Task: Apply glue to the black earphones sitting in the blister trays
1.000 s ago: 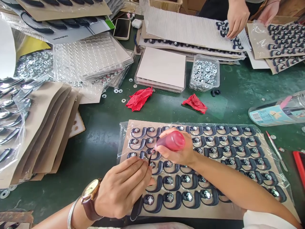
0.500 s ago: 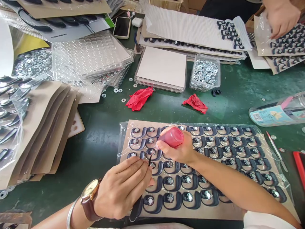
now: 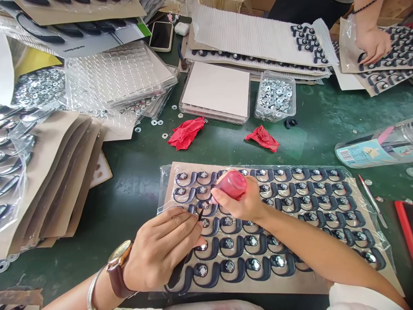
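Note:
A brown card (image 3: pixel 309 282) under clear film carries rows of dark curved handles (image 3: pixel 206 275), each with a shiny round metal piece at one end. My left hand (image 3: pixel 164 247), with a watch and bangle at the wrist, is closed around black tweezers (image 3: pixel 176 275). Their pointed tip is over the card's left part, close to a metal piece in the third row. My right hand (image 3: pixel 247 202) grips a pink squeeze bottle (image 3: pixel 235 184), base up, its nozzle end near the tweezer tip. The fingers hide part of the bottle and tweezers.
Red crumpled cloths (image 3: pixel 186 133), a tub of washers (image 3: pixel 275 97) and a stack of plastic trays (image 3: pixel 216 92) lie beyond the card. Brown cards (image 3: pixel 61 172) lean at left. A clear bottle (image 3: pixel 371 150) lies right. Another person's hand (image 3: pixel 374 45) touches cards at top right.
My left hand and the tweezers have shifted slightly left and down. The squeeze bottle stays almost in place. The other person's hand has moved down onto the handles on their card.

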Available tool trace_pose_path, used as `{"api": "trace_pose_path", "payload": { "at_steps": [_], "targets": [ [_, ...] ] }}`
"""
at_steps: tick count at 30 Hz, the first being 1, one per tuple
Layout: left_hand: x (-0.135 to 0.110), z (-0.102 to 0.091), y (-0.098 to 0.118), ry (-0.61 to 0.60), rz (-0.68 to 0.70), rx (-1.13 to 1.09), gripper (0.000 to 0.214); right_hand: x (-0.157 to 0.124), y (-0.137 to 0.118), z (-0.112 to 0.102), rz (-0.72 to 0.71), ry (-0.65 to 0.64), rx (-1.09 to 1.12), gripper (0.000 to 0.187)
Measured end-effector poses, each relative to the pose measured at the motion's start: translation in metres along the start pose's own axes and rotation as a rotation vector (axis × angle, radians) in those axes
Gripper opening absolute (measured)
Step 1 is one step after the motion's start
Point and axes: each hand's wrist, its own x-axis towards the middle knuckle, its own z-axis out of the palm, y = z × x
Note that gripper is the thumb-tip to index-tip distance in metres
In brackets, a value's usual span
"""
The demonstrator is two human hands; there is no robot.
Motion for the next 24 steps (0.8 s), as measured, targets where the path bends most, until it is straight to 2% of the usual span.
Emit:
{"api": "trace_pose_path", "payload": {
  "at_steps": [8,12,19,21,24],
  "targets": [
    [0.005,-0.004,-0.005,0.004,-0.038,-0.075,0.014,-0.003,0.006,0.003,-0.022,-0.004,0.009,0.024],
    [0.003,-0.003,-0.010,0.022,-0.124,-0.197,0.019,-0.004,0.008,0.004,-0.070,-0.020,0.044,0.018],
    [0.002,-0.004,-0.016,0.051,-0.258,-0.299,0.018,-0.005,0.011,0.007,-0.200,0.013,0.004,0.020],
    [0.002,-0.004,-0.017,0.053,-0.259,-0.298,0.018,-0.005,0.009,0.006,-0.174,-0.010,0.014,0.023],
    [0.002,-0.005,-0.017,0.056,-0.243,-0.288,0.017,-0.001,-0.002,-0.003,0.000,-0.123,0.104,0.026]
  ]
}}
